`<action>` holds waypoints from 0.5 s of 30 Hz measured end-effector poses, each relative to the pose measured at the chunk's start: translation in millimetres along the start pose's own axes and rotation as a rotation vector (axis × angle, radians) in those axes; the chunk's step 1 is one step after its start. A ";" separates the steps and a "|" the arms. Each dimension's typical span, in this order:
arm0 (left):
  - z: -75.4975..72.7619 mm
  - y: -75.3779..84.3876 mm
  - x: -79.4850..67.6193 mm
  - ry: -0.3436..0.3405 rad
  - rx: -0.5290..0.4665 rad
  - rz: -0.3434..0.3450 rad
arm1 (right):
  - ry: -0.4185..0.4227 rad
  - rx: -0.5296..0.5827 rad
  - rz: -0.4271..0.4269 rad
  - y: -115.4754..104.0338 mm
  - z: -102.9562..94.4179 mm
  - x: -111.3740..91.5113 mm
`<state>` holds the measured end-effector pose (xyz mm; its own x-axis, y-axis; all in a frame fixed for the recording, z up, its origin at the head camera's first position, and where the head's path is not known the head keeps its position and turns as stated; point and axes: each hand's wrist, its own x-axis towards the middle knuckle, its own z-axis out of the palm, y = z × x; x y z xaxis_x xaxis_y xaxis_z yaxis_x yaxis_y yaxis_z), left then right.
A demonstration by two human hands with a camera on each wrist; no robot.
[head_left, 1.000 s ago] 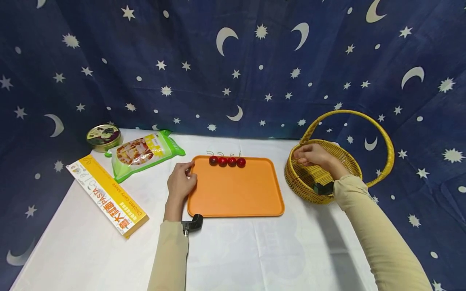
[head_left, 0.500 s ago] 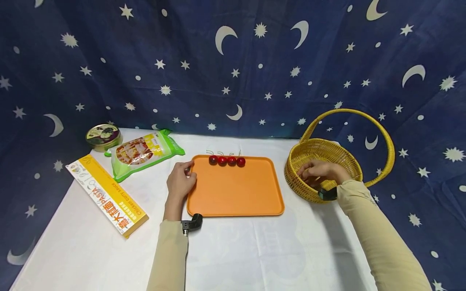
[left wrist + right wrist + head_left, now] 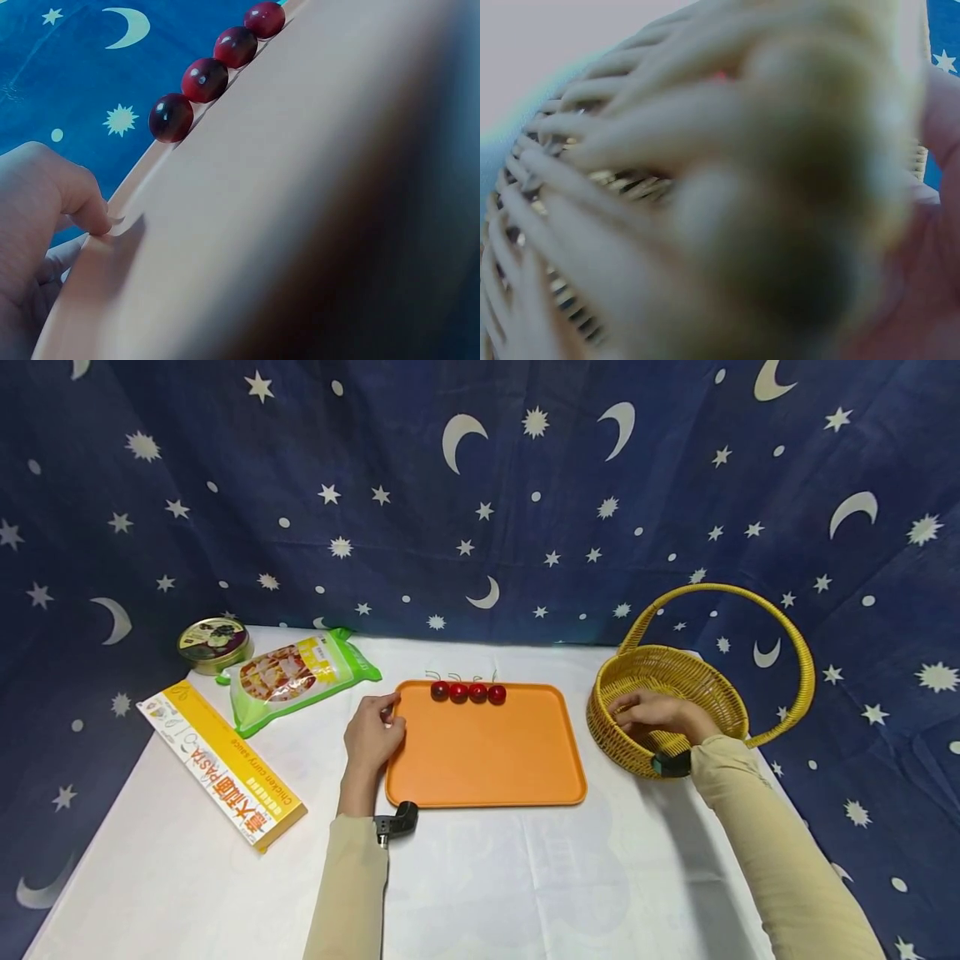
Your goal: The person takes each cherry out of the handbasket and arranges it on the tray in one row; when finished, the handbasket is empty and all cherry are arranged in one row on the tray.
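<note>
My left hand [image 3: 372,732] pinches the left rim of an orange tray [image 3: 487,752]; in the left wrist view its fingertips [image 3: 96,217] lie over the rim. Several dark red cherries [image 3: 458,693] with stems sit in a row along the tray's far edge. My right hand [image 3: 656,712] reaches down inside a yellow woven basket [image 3: 603,727], its fingers bent toward the basket's left inner wall. Blurred weave fills most of the right wrist view, with part of the hand [image 3: 937,247] at the right. I cannot tell whether those hidden fingertips hold anything.
A pasta box [image 3: 221,764] lies at an angle on the left of the white table [image 3: 495,893]. Behind it are a green-edged food bag [image 3: 300,677] and a round tin [image 3: 215,643]. The basket's tall handle [image 3: 798,652] arches up on the right. A starry curtain [image 3: 480,527] hangs behind.
My right hand has gone lower into the basket and slightly toward me, mostly in the first half second. The left hand, tray and cherries keep their places.
</note>
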<state>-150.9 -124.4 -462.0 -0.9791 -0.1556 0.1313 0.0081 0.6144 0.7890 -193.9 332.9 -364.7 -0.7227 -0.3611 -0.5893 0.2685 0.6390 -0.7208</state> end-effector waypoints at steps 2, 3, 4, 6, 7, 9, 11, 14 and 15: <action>0.1 -0.3 -0.2 0.002 0.002 0.000 | 0.015 -0.006 -0.018 1.1 -0.8 -0.7; 0.1 -0.4 -0.4 0.004 0.002 0.001 | 0.022 -0.012 -0.029 1.3 -0.9 -1.0; 0.1 0.1 -0.4 0.006 0.001 0.003 | 0.031 -0.014 -0.035 1.7 -1.8 -1.4; 0.0 0.5 -0.3 0.011 0.002 0.009 | 0.047 -0.023 -0.049 2.0 -2.8 -2.3; 0.0 0.5 -0.4 0.013 0.002 0.011 | 0.051 -0.025 -0.054 2.2 -3.4 -2.5; -0.2 0.9 -0.4 0.012 0.002 0.015 | 0.067 -0.013 -0.051 1.8 -3.9 -2.9; -0.4 0.6 -0.5 0.007 0.003 0.014 | 0.084 -0.006 -0.045 0.9 -4.2 -3.8; -1.0 0.9 -0.7 0.000 0.002 0.010 | 0.116 -0.006 -0.041 -0.5 -5.1 -6.0; -1.1 0.8 -0.7 0.000 0.002 0.011 | 0.130 -0.010 -0.041 -1.1 -5.3 -7.1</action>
<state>-150.0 -124.7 -460.9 -0.9789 -0.1486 0.1403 0.0190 0.6174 0.7864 -192.4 338.4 -357.7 -0.8093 -0.2964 -0.5071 0.2314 0.6327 -0.7390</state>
